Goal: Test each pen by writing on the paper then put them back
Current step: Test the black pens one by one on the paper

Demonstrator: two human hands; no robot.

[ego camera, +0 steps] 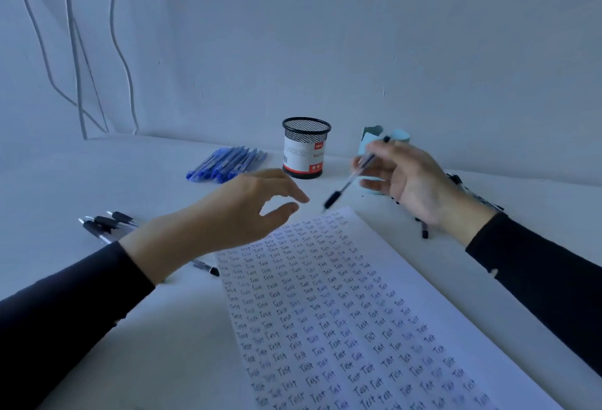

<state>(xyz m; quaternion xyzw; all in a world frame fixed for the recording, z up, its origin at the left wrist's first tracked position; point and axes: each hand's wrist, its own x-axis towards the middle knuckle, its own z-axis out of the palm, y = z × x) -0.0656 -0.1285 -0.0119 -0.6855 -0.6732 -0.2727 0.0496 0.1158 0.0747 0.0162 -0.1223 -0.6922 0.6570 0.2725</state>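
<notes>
Near one paper (374, 279), right hand (410, 178) grips one pen (345, 184).

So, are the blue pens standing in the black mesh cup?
No, the blue pens lie in a pile on the table, just left of the black mesh cup.

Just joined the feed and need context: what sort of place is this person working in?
Probably a plain desk or office workstation: a white tabletop against a bare wall, a mesh pen holder, a pile of blue pens, and a paper sheet filled with handwritten "Test".
</notes>
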